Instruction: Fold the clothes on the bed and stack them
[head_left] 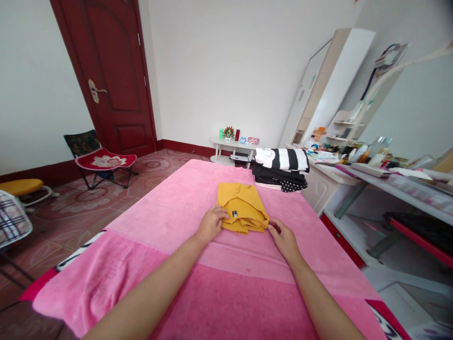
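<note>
A mustard-yellow top (244, 204), folded into a compact bundle, lies on the pink bedspread (166, 193). A small dark label shows near its front edge. At the bundle's left edge is my left hand (212, 224), its fingers curled over the cloth. My right hand (283, 238) pinches the near right corner between thumb and fingers. The parts of the cloth inside both grips are hidden. Behind the top and to its right rises a stack of folded clothes (281, 170), with a black-and-white striped piece uppermost.
Beyond the bed's far edge stands a low white shelf (215, 140) with small items. A cluttered dressing table (339, 175) runs along the right side. On the left are a red folding chair (106, 160), a yellow stool (21, 187) and a dark red door (109, 80).
</note>
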{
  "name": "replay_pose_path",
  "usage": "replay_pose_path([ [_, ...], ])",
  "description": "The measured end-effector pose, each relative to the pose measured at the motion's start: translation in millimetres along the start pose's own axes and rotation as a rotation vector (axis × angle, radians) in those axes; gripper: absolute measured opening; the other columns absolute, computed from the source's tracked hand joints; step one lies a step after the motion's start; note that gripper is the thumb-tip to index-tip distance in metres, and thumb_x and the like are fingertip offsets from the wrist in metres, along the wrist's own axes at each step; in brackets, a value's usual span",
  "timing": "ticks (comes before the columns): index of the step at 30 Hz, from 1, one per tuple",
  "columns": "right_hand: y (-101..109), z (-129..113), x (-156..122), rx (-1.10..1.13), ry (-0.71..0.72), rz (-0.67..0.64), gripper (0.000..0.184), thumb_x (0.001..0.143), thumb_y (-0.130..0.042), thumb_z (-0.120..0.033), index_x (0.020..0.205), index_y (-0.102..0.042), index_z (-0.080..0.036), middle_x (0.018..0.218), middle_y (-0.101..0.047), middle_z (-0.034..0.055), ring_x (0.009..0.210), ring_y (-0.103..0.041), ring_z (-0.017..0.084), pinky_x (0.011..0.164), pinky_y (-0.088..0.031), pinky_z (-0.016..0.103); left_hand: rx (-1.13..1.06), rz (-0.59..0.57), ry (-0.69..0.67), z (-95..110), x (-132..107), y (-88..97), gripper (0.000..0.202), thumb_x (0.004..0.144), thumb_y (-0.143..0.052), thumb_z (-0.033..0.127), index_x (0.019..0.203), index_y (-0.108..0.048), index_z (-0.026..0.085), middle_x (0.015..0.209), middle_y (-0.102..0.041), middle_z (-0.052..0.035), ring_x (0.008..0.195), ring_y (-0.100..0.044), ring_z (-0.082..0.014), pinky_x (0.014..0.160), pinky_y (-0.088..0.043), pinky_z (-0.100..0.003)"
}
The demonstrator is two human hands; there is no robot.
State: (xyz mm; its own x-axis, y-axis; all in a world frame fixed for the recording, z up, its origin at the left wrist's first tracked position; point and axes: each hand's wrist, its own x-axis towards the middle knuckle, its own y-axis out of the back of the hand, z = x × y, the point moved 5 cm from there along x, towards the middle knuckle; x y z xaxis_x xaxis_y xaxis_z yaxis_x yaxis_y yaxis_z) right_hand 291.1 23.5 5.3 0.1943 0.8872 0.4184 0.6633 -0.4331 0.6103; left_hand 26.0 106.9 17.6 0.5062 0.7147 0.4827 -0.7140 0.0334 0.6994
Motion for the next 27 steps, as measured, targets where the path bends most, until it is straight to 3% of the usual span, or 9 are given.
replay_pose_path([
  [3, 3, -14, -2, -0.117, 0.108, 0.079, 0.05, 0.084, -0.048, -0.038, 0.13, -0.046, -0.018, 0.131, -0.052, 0.0104, 0.118, -0.049, 0.022, 0.101, -0.038, 0.04, 0.062, 0.008, -0.097, 22, -5, 6.3, 0.047, 0.077, -0.046, 0.008, 0.119, -0.059, 0.023, 0.13, -0.053, -0.0052, 0.123, -0.044, -0.0206, 0.107, -0.032, -0.038],
  [6, -4, -32, -4, -0.235, 0.251, -0.046, 0.054, 0.084, -0.05, -0.04, 0.135, -0.041, -0.022, 0.137, -0.045, 0.0082, 0.126, -0.04, 0.022, 0.105, -0.033, 0.041, 0.107, -0.085, -0.225, 41, -8, 3.6, 0.049, 0.085, -0.05, 0.029, 0.134, -0.046, 0.022, 0.14, -0.042, -0.0074, 0.127, -0.039, -0.0223, 0.107, -0.03, -0.038],
  [9, -9, -40, -5, -0.275, 0.279, -0.137, 0.038, 0.087, -0.047, -0.04, 0.12, -0.053, -0.022, 0.123, -0.055, 0.0071, 0.116, -0.048, 0.022, 0.099, -0.038, 0.039, 0.143, -0.175, -0.267, 46, -10, -2.7, 0.038, 0.089, -0.046, 0.038, 0.123, -0.057, 0.024, 0.13, -0.052, -0.0066, 0.12, -0.046, -0.0219, 0.104, -0.032, -0.037],
  [13, -7, -43, -4, -0.264, 0.241, -0.106, 0.025, 0.089, -0.042, -0.037, 0.1, -0.058, -0.022, 0.104, -0.061, 0.0056, 0.1, -0.054, 0.021, 0.088, -0.042, 0.035, 0.172, -0.184, -0.255, 47, -3, -4.4, 0.032, 0.093, -0.039, 0.034, 0.102, -0.067, 0.022, 0.105, -0.065, -0.0068, 0.102, -0.056, -0.0204, 0.096, -0.037, -0.035],
  [15, -6, -45, -3, -0.254, 0.23, -0.104, 0.022, 0.089, -0.041, -0.036, 0.094, -0.058, -0.022, 0.097, -0.061, 0.0048, 0.094, -0.054, 0.02, 0.083, -0.043, 0.034, 0.187, -0.163, -0.228, 51, 10, -3.8, 0.033, 0.094, -0.037, 0.033, 0.099, -0.067, 0.022, 0.093, -0.067, -0.0061, 0.094, -0.058, -0.0199, 0.092, -0.039, -0.035],
  [18, -4, -47, -3, -0.246, 0.227, -0.097, 0.021, 0.089, -0.042, -0.036, 0.091, -0.057, -0.021, 0.092, -0.061, 0.0045, 0.09, -0.054, 0.02, 0.081, -0.042, 0.033, 0.192, -0.08, -0.188, 61, 41, -5.9, 0.03, 0.092, -0.039, 0.028, 0.106, -0.064, 0.022, 0.1, -0.066, -0.0053, 0.096, -0.058, -0.0197, 0.092, -0.04, -0.034],
  [20, -4, -48, -4, -0.238, 0.225, -0.1, 0.021, 0.09, -0.042, -0.036, 0.092, -0.057, -0.021, 0.092, -0.061, 0.0046, 0.09, -0.055, 0.02, 0.081, -0.042, 0.032, 0.206, -0.044, -0.165, 65, 66, -14.4, 0.031, 0.09, -0.042, 0.029, 0.114, -0.06, 0.022, 0.113, -0.061, -0.006, 0.105, -0.055, -0.0206, 0.094, -0.039, -0.034],
  [23, -4, -46, -6, -0.212, 0.2, -0.108, 0.023, 0.09, -0.042, -0.038, 0.095, -0.058, -0.021, 0.095, -0.062, 0.0047, 0.091, -0.056, 0.02, 0.082, -0.042, 0.031, 0.269, -0.086, -0.091, 57, 94, -39.7, 0.047, 0.085, -0.048, 0.044, 0.126, -0.052, 0.022, 0.132, -0.049, -0.0098, 0.121, -0.045, -0.0264, 0.103, -0.032, -0.041],
  [27, 0, -33, -2, -0.155, 0.067, -0.101, 0.028, 0.09, -0.041, -0.041, 0.102, -0.057, -0.022, 0.099, -0.064, 0.0032, 0.091, -0.059, 0.019, 0.081, -0.042, 0.029, 0.321, -0.148, 0.092, 31, 104, -73.3, 0.078, 0.078, -0.046, 0.064, 0.14, -0.036, 0.017, 0.148, -0.028, -0.0139, 0.138, -0.018, -0.0328, 0.111, -0.015, -0.048],
])
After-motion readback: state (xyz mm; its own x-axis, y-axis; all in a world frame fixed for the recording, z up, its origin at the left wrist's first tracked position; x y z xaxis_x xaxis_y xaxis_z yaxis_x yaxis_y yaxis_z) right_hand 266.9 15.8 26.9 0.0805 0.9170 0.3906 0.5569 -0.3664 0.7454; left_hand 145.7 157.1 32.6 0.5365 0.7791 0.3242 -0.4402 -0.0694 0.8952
